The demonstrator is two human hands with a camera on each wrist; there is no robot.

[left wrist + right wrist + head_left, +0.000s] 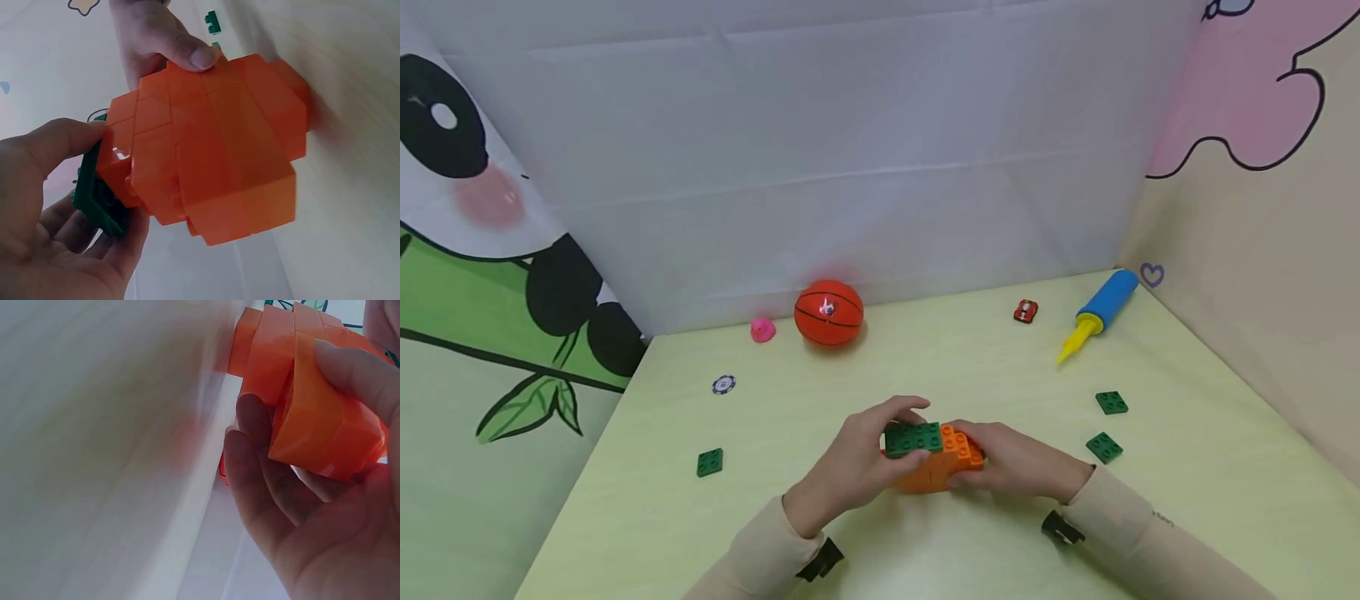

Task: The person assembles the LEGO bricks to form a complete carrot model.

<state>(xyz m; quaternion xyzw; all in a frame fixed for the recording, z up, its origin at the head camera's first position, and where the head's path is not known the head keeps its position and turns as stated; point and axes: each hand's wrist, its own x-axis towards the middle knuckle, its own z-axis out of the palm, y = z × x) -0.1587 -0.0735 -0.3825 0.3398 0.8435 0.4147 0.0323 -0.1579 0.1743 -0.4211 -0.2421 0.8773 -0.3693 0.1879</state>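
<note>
Centrally, near the front edge of a pale yellow-green table (865, 367), a person's two hands hold a chunky orange brick model (942, 467) built from large toy bricks. The left hand (853, 462) curls round the model's left end, its thumb and fingers pinching a green studded plate (913, 438) against the top of the orange stack; the left wrist view shows that green plate (94, 197) tucked between palm and bricks. The right hand (1015, 462) grips the model's right end, fingers wrapped underneath and thumb laid along the side, as the right wrist view shows clearly on the orange bricks (312, 406). The step in hand appears to be seating the green plate on the model's studs. The next move would seem to call for lining the plate squarely over the studs and pressing down while the right hand braces the stack. Three loose green plates lie on the table: one to the left (710, 462) and two to the right, (1111, 402) and (1104, 447). Farther back sit a small orange basketball (828, 312), a pink toy duck (762, 330), a tiny red car (1026, 311), a blue and yellow hand pump (1099, 313) and a small round token (723, 384).
</note>
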